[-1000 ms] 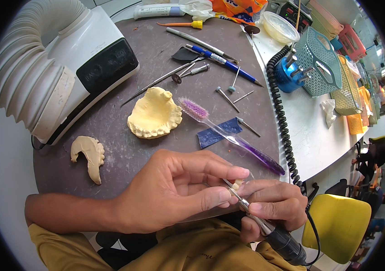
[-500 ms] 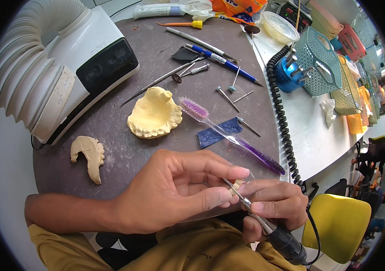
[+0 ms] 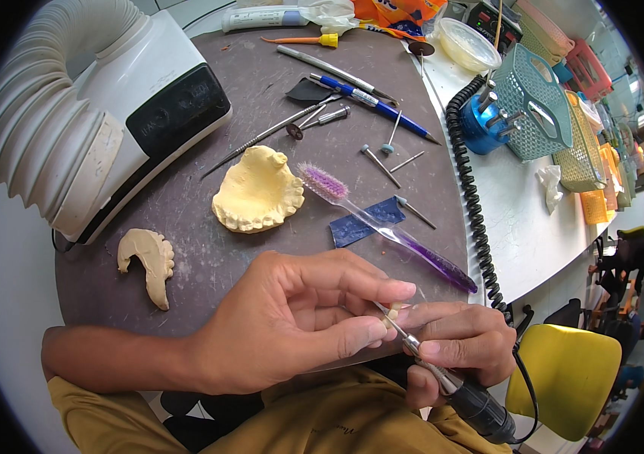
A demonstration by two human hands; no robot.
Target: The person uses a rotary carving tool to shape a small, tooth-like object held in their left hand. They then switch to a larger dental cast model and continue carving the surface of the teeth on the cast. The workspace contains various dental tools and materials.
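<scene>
Between its thumb and fingertips, my left hand [image 3: 284, 321] pinches a small cream tooth-coloured dental piece [image 3: 393, 313], mostly covered by the fingers. My right hand [image 3: 473, 340] is wrapped round a rotary handpiece [image 3: 481, 408] with a black body and silver nose. Its thin bur reaches up to the dental piece; whether they touch I cannot tell. Both hands are close together at the table's near edge. Beyond them lie a pale yellow plaster dental model [image 3: 257, 193] and a purple toothbrush [image 3: 382, 227], its handle over a dark blue strip [image 3: 348, 231]. A beige curved partial cast [image 3: 152, 261] lies farther left.
A white machine with a ribbed hose [image 3: 49, 136] takes up the left side. Several burs, a blue pencil [image 3: 375, 106] and metal tools lie across the brown mat [image 3: 208, 272]. Along the right run a coiled black cable [image 3: 473, 204], a blue bur holder [image 3: 483, 125] and baskets [image 3: 530, 102].
The dental piece has turned slightly in my left fingers, and the bur sits at a slightly different spot against it in view. Otherwise both hands stay in place.
</scene>
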